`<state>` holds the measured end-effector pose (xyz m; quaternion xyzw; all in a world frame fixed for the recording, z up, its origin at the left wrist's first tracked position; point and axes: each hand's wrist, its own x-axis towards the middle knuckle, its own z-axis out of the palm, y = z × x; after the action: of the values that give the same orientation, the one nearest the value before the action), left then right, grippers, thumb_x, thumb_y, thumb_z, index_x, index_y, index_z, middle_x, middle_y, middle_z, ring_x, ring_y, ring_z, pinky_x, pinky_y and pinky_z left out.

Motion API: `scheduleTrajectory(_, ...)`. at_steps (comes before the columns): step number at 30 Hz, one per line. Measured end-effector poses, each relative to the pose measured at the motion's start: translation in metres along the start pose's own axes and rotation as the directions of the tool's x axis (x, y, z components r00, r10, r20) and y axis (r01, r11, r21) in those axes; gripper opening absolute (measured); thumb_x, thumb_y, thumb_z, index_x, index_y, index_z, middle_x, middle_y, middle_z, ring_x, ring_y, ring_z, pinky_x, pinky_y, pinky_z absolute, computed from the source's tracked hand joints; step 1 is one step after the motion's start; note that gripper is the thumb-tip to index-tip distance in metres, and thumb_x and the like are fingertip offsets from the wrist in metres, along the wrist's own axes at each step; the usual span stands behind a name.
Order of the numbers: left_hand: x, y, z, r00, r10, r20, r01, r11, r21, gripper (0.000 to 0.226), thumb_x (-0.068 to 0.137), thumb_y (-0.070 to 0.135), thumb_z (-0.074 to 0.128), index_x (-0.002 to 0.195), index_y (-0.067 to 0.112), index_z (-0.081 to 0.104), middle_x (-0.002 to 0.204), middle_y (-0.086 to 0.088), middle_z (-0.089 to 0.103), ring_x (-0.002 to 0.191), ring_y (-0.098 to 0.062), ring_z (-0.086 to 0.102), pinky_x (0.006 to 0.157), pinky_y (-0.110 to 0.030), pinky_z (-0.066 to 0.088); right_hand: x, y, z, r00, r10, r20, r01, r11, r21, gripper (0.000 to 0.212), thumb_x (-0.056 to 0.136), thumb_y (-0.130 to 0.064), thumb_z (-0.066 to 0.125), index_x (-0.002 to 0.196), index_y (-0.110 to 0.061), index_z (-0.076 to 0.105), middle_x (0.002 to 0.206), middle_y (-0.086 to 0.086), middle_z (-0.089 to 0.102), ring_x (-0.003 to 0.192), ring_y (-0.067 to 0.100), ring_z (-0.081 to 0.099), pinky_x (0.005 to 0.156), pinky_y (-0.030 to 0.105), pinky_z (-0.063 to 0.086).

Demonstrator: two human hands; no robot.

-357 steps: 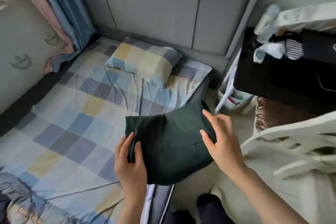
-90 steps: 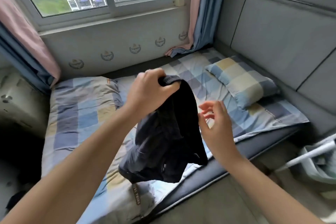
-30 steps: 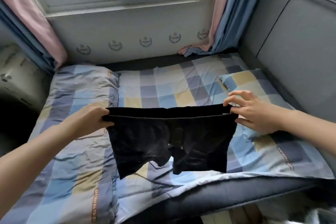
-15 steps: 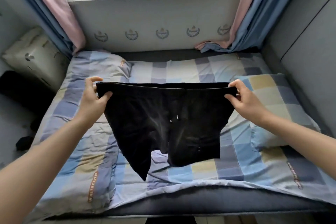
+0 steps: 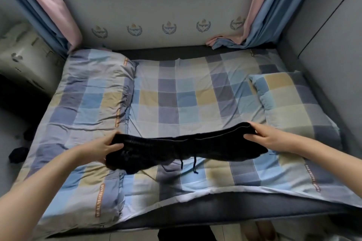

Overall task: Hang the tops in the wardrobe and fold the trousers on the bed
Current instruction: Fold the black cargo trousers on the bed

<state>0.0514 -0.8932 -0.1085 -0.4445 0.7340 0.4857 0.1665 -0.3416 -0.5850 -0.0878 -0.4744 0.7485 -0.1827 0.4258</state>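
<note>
While our left hand point(image 5: 101, 147) curls its fingers round one end of the waistband and our right hand point(image 5: 262, 136) pinches the other end, the black shorts point(image 5: 176, 147) hang stretched between them, low over the near half of the bed point(image 5: 172, 96). The fabric sags and bunches beneath the band, and two drawstring ends point(image 5: 194, 164) dangle from its middle towards the checked sheet. We cannot tell whether the lowest folds touch the sheet. A checked pillow point(image 5: 284, 100) lies along the bed's right edge, just beyond our right hand, and a folded quilt point(image 5: 88, 103) covers the left side.
</note>
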Motion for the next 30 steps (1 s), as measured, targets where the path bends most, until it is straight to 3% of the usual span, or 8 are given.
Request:
scheduleTrajectory(5,0.010,-0.007,-0.015,0.995,0.066,0.072,-0.076,0.986,0.147,0.014,0.095,0.028,0.060,0.105,0.034,0.052,0.105,0.006,0.060,0.103,-0.013,0.058,0.081,-0.004,0.041,0.004,-0.013,-0.009,1.000,0.028,0.014,-0.027,1.000,-0.015,0.016,0.092,-0.040,0.055,0.108,-0.037,0.055,0.103,-0.026,0.064,0.098,-0.015,0.056,0.082,0.006,0.040)
scheduleTrajectory(8,0.022,-0.010,-0.035,0.997,0.010,0.083,-0.025,0.982,0.188,0.065,0.075,0.065,0.066,0.131,0.034,0.052,0.126,0.005,0.059,0.113,-0.013,0.053,0.105,-0.026,0.040,0.016,-0.011,-0.019,0.998,0.068,-0.005,-0.068,0.998,-0.011,0.042,0.078,-0.071,0.051,0.104,-0.039,0.059,0.104,-0.025,0.066,0.098,-0.007,0.059,0.083,0.009,0.043)
scheduleTrajectory(12,0.060,-0.001,-0.054,0.996,-0.006,0.087,0.001,0.998,0.059,0.079,0.062,0.072,0.074,0.125,0.026,0.063,0.123,0.010,0.066,0.112,-0.008,0.062,0.102,-0.031,0.045,0.050,-0.001,-0.027,0.964,0.244,0.103,-0.257,0.957,0.134,0.019,0.093,-0.040,0.054,0.107,-0.030,0.062,0.109,-0.017,0.064,0.099,-0.005,0.058,0.079,0.006,0.042)
scheduleTrajectory(15,0.126,-0.015,-0.054,0.999,0.027,-0.031,-0.021,0.987,0.157,0.091,0.056,0.086,0.066,0.120,0.021,0.063,0.120,0.004,0.067,0.109,-0.014,0.064,0.102,-0.042,0.047,0.101,0.017,-0.020,0.951,0.289,0.106,-0.304,0.935,0.181,0.012,0.096,-0.035,0.051,0.103,-0.033,0.060,0.102,-0.022,0.062,0.086,-0.015,0.057,0.066,0.001,0.042)
scheduleTrajectory(18,0.204,-0.037,-0.017,0.979,0.073,-0.190,-0.036,0.980,0.194,0.060,0.082,0.050,0.072,0.124,0.012,0.055,0.121,-0.003,0.061,0.105,-0.020,0.061,0.093,-0.032,0.044,0.177,0.073,0.013,0.967,0.255,0.002,-0.252,0.953,0.170,0.027,0.095,-0.041,0.051,0.120,-0.032,0.053,0.120,-0.017,0.059,0.111,0.000,0.056,0.087,0.012,0.042)
scheduleTrajectory(20,0.267,-0.072,0.020,0.944,0.104,-0.314,-0.048,0.982,0.181,0.048,0.090,0.027,0.068,0.131,0.010,0.051,0.124,-0.016,0.062,0.111,-0.030,0.061,0.094,-0.037,0.046,0.232,0.124,0.054,0.965,0.236,-0.113,-0.218,0.964,0.152,0.035,0.091,-0.045,0.056,0.120,-0.027,0.051,0.126,-0.012,0.056,0.121,0.010,0.050,0.098,0.023,0.039)
scheduleTrajectory(23,0.362,-0.144,0.082,0.927,0.086,-0.365,-0.021,0.983,0.180,0.040,0.093,0.032,0.062,0.129,0.020,0.051,0.118,-0.018,0.065,0.112,-0.038,0.061,0.094,-0.048,0.049,0.308,0.207,0.132,0.931,0.262,-0.254,-0.230,0.962,0.149,0.018,0.097,-0.023,0.053,0.115,-0.023,0.053,0.118,0.000,0.061,0.116,0.022,0.055,0.096,0.034,0.041)
scheduleTrajectory(30,0.451,-0.205,0.168,0.833,0.080,-0.547,-0.050,0.996,0.070,0.027,0.098,0.017,0.054,0.124,0.011,0.049,0.111,-0.012,0.064,0.103,-0.034,0.059,0.089,-0.040,0.043,0.380,0.292,0.229,0.835,0.347,-0.428,-0.264,0.934,0.242,0.022,0.100,-0.028,0.046,0.111,-0.010,0.051,0.108,0.003,0.058,0.102,0.022,0.054,0.085,0.035,0.041)
